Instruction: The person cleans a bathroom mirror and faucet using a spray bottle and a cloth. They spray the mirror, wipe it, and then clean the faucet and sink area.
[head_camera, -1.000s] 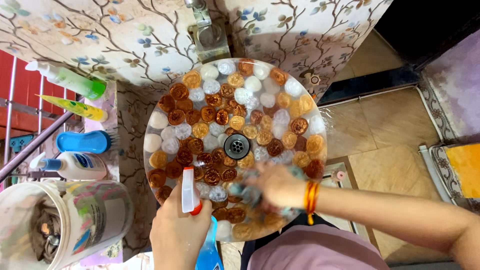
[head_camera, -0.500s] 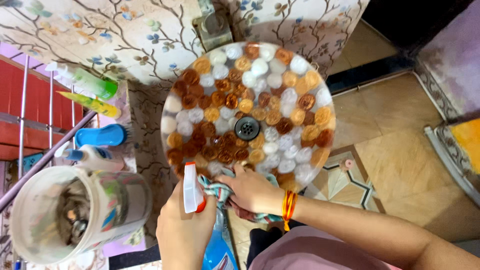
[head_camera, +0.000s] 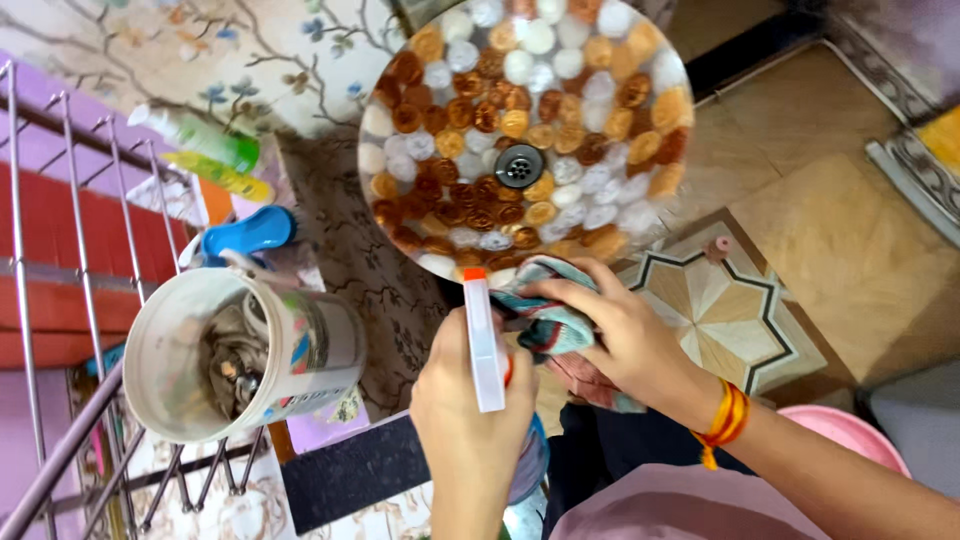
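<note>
Since the earlier frame the right hand (head_camera: 625, 335) has slid with its striped cloth (head_camera: 545, 310) off the basin's inside to the near rim. Nearest, the left hand (head_camera: 470, 410) is clenched around a spray bottle (head_camera: 484, 345), its white head upright beside the cloth that the right hand grasps. Beyond them the pebble-patterned basin (head_camera: 530, 130) sits on the floral counter (head_camera: 340, 250), a white bucket (head_camera: 245, 350) to its left.

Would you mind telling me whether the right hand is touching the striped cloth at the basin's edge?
Touching. The head view shows the right hand with its fingers curled over the striped cloth, pressing it by the rim of the pebble-patterned basin.
</note>
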